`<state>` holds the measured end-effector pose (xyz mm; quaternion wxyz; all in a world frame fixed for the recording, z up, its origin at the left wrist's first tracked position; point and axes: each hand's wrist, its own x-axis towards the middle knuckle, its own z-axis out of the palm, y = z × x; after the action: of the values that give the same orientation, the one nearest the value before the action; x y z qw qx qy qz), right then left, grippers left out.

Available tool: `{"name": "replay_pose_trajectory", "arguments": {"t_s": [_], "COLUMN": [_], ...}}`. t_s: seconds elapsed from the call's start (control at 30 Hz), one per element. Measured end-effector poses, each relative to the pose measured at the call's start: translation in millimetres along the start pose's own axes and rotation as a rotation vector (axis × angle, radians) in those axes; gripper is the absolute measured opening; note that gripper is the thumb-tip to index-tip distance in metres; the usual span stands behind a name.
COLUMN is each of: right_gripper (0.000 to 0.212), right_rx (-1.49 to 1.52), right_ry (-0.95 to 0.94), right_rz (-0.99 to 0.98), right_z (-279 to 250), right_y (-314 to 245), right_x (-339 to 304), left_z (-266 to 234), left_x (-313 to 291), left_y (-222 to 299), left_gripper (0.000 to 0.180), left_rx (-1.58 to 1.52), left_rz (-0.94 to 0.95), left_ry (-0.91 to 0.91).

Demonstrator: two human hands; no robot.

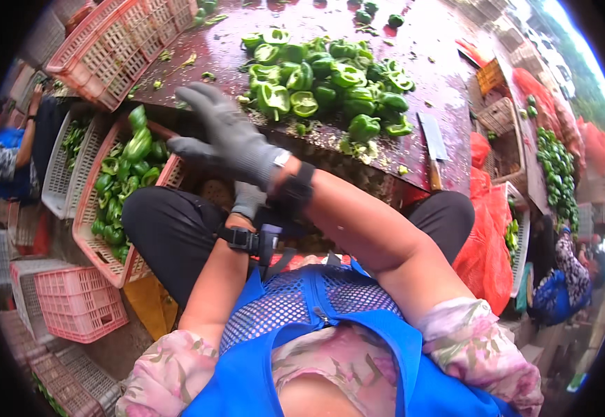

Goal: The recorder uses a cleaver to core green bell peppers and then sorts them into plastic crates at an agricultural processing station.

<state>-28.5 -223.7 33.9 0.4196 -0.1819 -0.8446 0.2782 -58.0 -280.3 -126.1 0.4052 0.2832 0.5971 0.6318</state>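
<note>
1. Green peppers [330, 83], already cut open and halved, are heaped on the wet dark-red bench [427, 48]; this pile is judged to be the finished part of the work.
2. More green peppers, seemingly whole [125, 174], are held in a pink plastic crate [101, 260] at the person's left, beside the knee; these are judged to be what is left to do, and the crate is well filled.
3. A cleaver [432, 142] is laid flat on the bench, just right of the cut heap, with its wooden handle toward the person; it is held by neither hand, so no cutting is judged to be in hand at this moment.
4. The right hand [229, 139], in a grey knitted glove, is stretched across the body toward the left and is raised between the crate and the bench edge; its grip is spread, fingers apart, and nothing is held in it.
5. The left hand [249, 200], also gloved in grey, is mostly hidden under the right forearm; whether its grip is spread or pressed together cannot be told.
6. An empty pink crate [118, 45] is tilted against the far left of the bench, and scraps of pepper and seed are scattered over the wet surface.
</note>
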Motion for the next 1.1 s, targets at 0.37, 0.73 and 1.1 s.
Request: {"name": "replay_pose_trajectory", "arguments": {"t_s": [0.37, 0.73, 1.1], "right_gripper": [0.068, 0.068, 0.048], "right_rx": [-0.639, 0.279, 0.767], "right_ry": [0.146, 0.305, 0.126], "right_rz": [0.781, 0.535, 0.775], "right_z": [-162.8, -155.2, -160.5], "right_y": [135.3, 68.8, 64.4], "right_x": [-158.4, -179.0, -187.4], "left_z": [71.7, 106.4, 103.5], "left_x": [-34.4, -18.5, -37.6], "left_y": [18.7, 70.3, 49.8], "left_gripper": [0.037, 0.068, 0.056], "left_rx": [0.114, -0.215, 0.492], "left_rz": [-0.011, -0.093, 0.568], "left_ry": [-0.438, -0.690, -0.519]}}
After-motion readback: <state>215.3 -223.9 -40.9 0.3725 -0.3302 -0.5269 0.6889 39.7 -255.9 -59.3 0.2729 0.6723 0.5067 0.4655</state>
